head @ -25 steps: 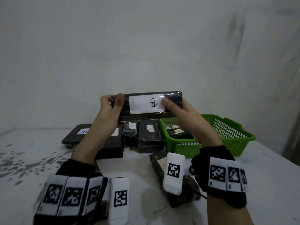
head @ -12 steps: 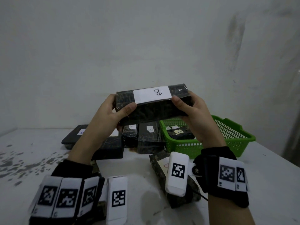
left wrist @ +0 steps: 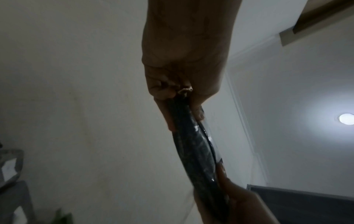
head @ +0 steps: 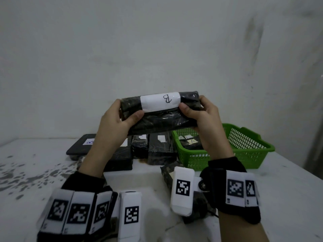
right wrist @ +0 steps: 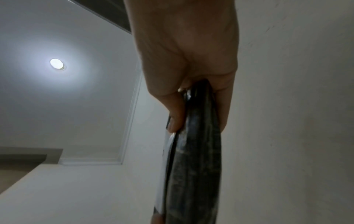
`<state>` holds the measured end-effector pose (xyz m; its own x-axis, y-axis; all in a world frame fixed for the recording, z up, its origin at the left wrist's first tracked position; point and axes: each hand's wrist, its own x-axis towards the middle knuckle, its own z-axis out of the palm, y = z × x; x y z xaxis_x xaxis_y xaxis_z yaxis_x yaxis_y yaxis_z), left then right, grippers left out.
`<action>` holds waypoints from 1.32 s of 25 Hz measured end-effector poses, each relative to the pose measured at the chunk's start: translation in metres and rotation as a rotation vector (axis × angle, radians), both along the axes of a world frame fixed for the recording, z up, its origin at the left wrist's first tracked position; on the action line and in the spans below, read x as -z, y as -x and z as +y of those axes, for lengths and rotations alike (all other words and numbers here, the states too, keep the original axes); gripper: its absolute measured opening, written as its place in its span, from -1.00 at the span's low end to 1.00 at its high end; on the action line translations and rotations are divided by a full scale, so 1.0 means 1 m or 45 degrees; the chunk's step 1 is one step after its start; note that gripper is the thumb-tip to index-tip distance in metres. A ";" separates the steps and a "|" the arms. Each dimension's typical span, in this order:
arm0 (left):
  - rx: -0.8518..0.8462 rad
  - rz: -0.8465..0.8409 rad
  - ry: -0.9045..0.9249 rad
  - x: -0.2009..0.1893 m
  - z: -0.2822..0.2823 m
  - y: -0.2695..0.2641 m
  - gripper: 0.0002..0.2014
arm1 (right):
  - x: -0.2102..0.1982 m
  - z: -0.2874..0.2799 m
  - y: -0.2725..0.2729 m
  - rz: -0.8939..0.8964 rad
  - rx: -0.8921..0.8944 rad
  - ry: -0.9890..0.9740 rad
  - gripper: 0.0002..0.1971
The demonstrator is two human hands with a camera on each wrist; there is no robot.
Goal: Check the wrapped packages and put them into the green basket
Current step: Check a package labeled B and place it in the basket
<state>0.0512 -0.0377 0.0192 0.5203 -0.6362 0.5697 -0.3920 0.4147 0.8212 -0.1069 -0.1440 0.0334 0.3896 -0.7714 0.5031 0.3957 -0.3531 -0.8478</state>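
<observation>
- Nearest the front edge of the table [head: 288,198]: a loose wrapped package [head: 167,173] lay mostly hidden behind the right wrist marker block. Risk judged: a lowering forearm could knock or drag it, since it sat directly under the wrists.
- Above the table's middle: the held package [head: 162,117], dark, film-wrapped, white label marked "B" facing up and toward the head camera, was carried in the air, touching nothing below.
- Left hand [head: 113,123] was clamped on its left end, thumb on the near face, fingers behind. Right hand [head: 204,117] was clamped on the right end the same way, thumb tip at the label's edge.
- Wrist views showed each grip [left wrist: 182,94] [right wrist: 191,97] pinching the package by its thin ends over glossy film. Risk judged: slick wrap could slide if either pinch eased during turning, dropping it onto the packages below.
- Risk judged: the thumb at the label could lift or smudge it.
- Farther back, centre to left: a row of unchecked packages [head: 157,147] lay close together. A dropped package would likely scatter them.
- Toward the back right corner: the green basket [head: 248,154] already held at least one package, label "A" [head: 192,143]. Its near rim sat just below the right hand; a low carry could catch the rim and tip or shove the light basket.
</observation>
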 end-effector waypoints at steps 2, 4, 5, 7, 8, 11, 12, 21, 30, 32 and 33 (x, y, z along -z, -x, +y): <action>0.014 0.087 -0.033 0.001 -0.003 0.001 -0.57 | 0.001 -0.002 -0.002 0.038 -0.004 -0.056 -0.72; 0.046 0.220 -0.059 0.001 -0.008 0.003 -0.61 | 0.002 -0.005 -0.004 -0.039 -0.097 -0.198 -0.52; 0.081 0.289 -0.071 0.001 -0.010 0.003 -0.61 | 0.002 -0.005 -0.005 -0.113 -0.176 -0.268 -0.47; 0.214 0.430 -0.085 0.001 -0.011 0.006 -0.60 | 0.002 -0.005 -0.006 -0.175 -0.301 -0.309 -0.47; 0.310 0.490 -0.110 0.000 -0.010 0.008 -0.62 | 0.003 -0.004 -0.006 -0.157 -0.332 -0.291 -0.46; 0.480 0.429 -0.272 0.000 -0.007 0.017 -0.71 | 0.003 0.002 -0.009 -0.059 -0.333 -0.210 -0.30; 0.455 0.349 -0.323 0.001 -0.006 0.018 -0.72 | 0.003 0.003 -0.010 -0.048 -0.306 -0.196 -0.27; 0.392 -0.145 -0.271 0.001 0.004 0.010 -0.51 | 0.003 0.008 -0.014 -0.030 -0.146 -0.396 -0.55; 0.293 -0.099 -0.119 -0.001 0.004 0.010 -0.79 | 0.006 0.010 -0.013 0.500 -0.149 -0.200 -0.71; 0.289 -0.113 -0.124 -0.001 0.004 0.011 -0.77 | 0.006 0.010 -0.013 0.502 -0.157 -0.196 -0.66; 0.288 -0.119 -0.126 -0.001 0.004 0.012 -0.76 | 0.006 0.010 -0.013 0.498 -0.161 -0.194 -0.64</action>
